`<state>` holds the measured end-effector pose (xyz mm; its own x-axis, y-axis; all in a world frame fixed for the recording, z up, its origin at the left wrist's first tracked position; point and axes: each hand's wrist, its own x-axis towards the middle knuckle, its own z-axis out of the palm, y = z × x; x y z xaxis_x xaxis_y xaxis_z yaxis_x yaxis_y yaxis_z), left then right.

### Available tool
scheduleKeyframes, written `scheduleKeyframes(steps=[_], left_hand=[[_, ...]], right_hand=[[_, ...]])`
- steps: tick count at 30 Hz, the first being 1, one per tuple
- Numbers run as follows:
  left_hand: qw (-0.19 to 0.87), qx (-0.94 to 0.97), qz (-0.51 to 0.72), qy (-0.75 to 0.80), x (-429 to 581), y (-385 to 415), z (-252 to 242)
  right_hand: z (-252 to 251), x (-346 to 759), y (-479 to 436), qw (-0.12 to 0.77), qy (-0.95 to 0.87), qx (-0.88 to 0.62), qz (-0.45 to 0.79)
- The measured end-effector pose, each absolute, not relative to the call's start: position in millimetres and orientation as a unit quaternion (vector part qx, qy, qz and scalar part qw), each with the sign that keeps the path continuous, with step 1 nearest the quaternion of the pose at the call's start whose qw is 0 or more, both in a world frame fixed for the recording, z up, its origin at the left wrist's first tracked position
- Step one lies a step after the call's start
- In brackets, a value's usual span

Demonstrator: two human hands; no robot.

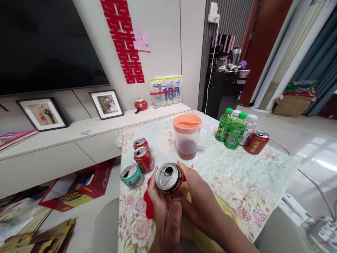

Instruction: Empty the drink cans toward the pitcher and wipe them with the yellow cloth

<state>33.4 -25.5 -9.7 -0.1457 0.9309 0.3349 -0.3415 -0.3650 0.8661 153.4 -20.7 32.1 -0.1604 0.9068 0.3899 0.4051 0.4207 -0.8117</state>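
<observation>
Both hands hold one opened red drink can [169, 178] above the near edge of the table. My left hand [163, 214] cups it from below and the left, with the thumb up along its side. My right hand [197, 200] wraps around it from the right. A red object [149, 207] shows under my left hand; I cannot tell what it is. Just beyond stands a clear pitcher [187, 137] with an orange lid and some dark red liquid in the bottom.
Two red cans [143, 158] and a teal can [132, 176] sit at the table's left. Green bottles [232, 130], clear bottles and another red can [256, 142] stand at the far right. A floral cloth [237, 175] covers the table. A red box [79, 191] lies on the floor.
</observation>
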Motion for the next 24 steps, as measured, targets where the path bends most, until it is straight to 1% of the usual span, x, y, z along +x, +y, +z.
scheduleKeyframes(steps=[2,4,6,9,12,15,17,19,24], left_hand=[[0.494,0.466,0.669,0.303,33,-25,-12],[0.483,0.496,0.657,0.296,32,-22,-17],[0.424,0.562,0.642,0.304,28,-20,-25],[0.348,0.659,0.555,0.37,21,-15,-38],[0.264,0.73,0.493,0.393,18,-9,-46],[0.204,0.761,0.474,0.394,23,-5,-45],[0.177,0.764,0.477,0.397,28,-4,-43],[0.159,0.764,0.481,0.4,30,-4,-43],[0.146,0.786,0.45,0.398,24,-2,-50]], right_hand=[[30,158,-19,0.476,-0.701,-0.464,0.258],[29,167,-17,0.498,-0.684,-0.462,0.265],[30,178,-18,0.525,-0.653,-0.457,0.297],[33,200,-19,0.576,-0.581,-0.472,0.329],[34,235,-20,0.625,-0.503,-0.524,0.284],[27,279,-19,0.656,-0.432,-0.588,0.191],[17,309,-17,0.657,-0.373,-0.646,0.109],[6,335,-14,0.626,-0.342,-0.7,0.033],[-21,376,-2,0.588,-0.313,-0.746,-0.004]])
